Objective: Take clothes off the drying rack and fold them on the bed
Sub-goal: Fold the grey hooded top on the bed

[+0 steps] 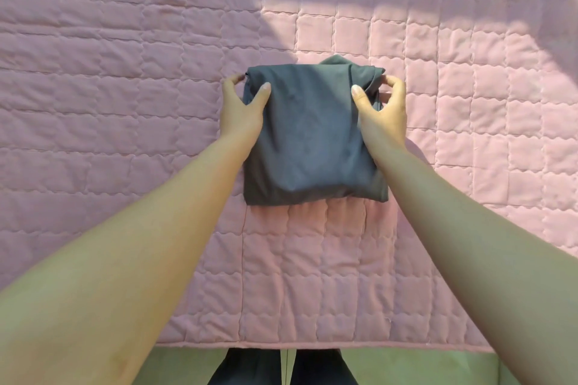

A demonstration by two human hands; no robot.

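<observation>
Dark grey garment (312, 137) lies on the pink quilted bed cover (125, 72), already a compact folded square — left hand (242, 112) and right hand (380, 114) each pinch a far corner; rack and other clothes out of view.

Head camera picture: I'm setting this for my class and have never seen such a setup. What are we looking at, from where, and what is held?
There is no machine here. A person wears one camera on the head, and it looks down along their own bare arms. The left hand and the right hand each grip a side of a folded dark garment near its far end, thumbs on top. The garment rests on a pink quilt on the bed.
</observation>
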